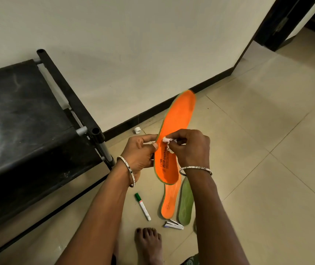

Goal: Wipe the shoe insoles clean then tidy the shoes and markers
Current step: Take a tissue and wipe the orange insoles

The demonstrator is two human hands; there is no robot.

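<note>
Nearest to us, a bare foot (149, 243) stands on the tiled floor (258, 188). Just beyond its toes lies a small metal stapler (173, 224). To the left of it lies a white marker (142, 206) with a green cap, the cap pointing away from us. Beside the stapler two insoles lie flat and side by side: an orange insole (169, 203) and, touching it on the right, a green insole (186, 203).

Above these we hold a third one in the air, the held insole (177, 119), orange side up, with the words "AIR cushion" printed near the heel. Our left hand (139, 153) grips its left edge, thumb on top and the fingers curled under. Our right hand (191, 148) pinches a small crumpled white tissue (167, 143) in bent fingers and presses it on the orange surface. Each wrist has a silver bangle (195, 168).

Further on the left stands a black rack (28, 121) with a metal frame. A small white cap (137, 130) lies on the floor close to the black skirting (152, 111) of the pale wall (133, 44).
</note>
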